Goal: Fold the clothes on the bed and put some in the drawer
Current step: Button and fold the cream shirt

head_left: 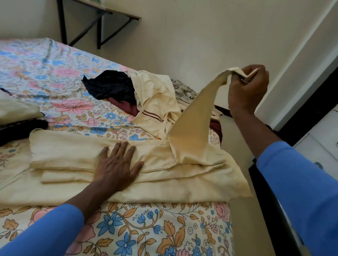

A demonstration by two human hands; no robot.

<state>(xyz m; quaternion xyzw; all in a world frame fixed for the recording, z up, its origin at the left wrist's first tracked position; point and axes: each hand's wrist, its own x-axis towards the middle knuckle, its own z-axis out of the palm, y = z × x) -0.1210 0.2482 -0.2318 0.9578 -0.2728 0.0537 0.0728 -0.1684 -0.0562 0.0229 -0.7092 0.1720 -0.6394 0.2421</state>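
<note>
The cream garment [81,155] lies spread in the lower middle of the frame, flat on the bed [140,233], with folded layers showing along its near edge. The left hand [118,168] rests on its middle, palm down, fingers straight and spread, pressing the cloth to the mattress. At the right of the frame, above the bed's edge, the right hand [247,86] is raised with its fingers curled, pinching the end of a long strip of the same cream cloth; the strip runs slanting down from the hand to the garment's right part. Both arms wear blue sleeves.

Just beyond the garment, in the middle of the frame, sits a loose pile: a striped cream piece [155,108] with two brown bands, a dark navy cloth [110,85] to its left, and a maroon cloth [124,106] partly under both. A patterned cloth [182,89] shows behind them near the wall. At the left edge a folded cream item [10,107] lies on top of dark fabric [15,129].

The bed carries a floral sheet in pink, blue and orange. A wall shelf [96,5] on black brackets is in the upper left, and white drawer fronts [328,134] stand at the right edge
</note>
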